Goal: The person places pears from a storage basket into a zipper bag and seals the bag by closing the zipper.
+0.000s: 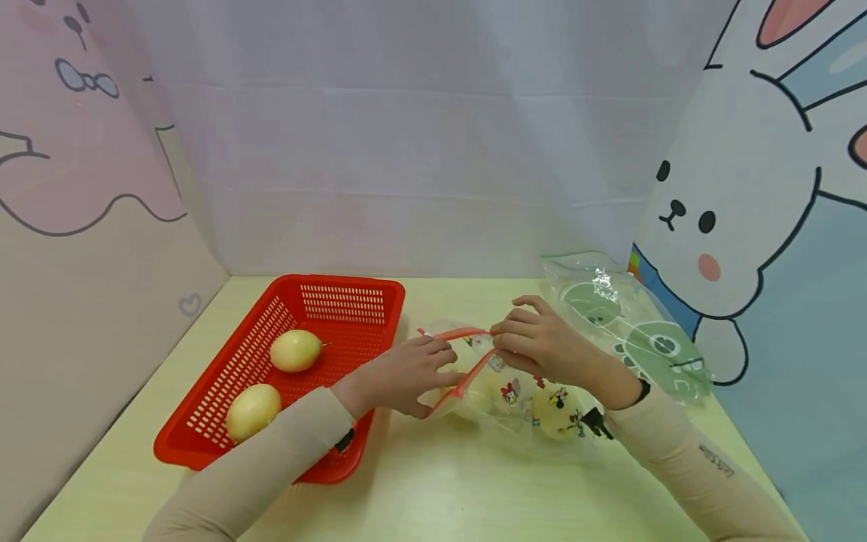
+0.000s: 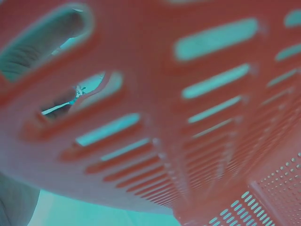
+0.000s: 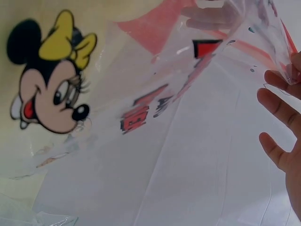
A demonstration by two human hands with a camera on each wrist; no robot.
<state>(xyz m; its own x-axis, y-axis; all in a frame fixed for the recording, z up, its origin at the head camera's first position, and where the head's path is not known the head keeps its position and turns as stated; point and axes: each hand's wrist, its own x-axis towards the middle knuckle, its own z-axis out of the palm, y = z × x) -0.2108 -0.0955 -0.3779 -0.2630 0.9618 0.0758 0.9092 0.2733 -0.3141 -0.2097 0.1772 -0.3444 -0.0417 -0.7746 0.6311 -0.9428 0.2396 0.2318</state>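
Note:
A clear plastic zip bag printed with cartoon figures lies on the table, pale yellow round things showing through it. Its red-edged mouth is spread apart. My right hand pinches the red edge at the mouth's right end. At the left end, my left hand has its fingers extended into the mouth, the thumb by the near edge. In the right wrist view, the bag's cartoon mouse print fills the left side, and the right hand's fingers show at the edge. The basket wall mostly hides the left hand in its wrist view.
Left of the bag stands a red slotted basket holding a pale yellow oval fruit with a thin stem and another yellow fruit. A second clear bag with green prints lies at the back right, against the wall.

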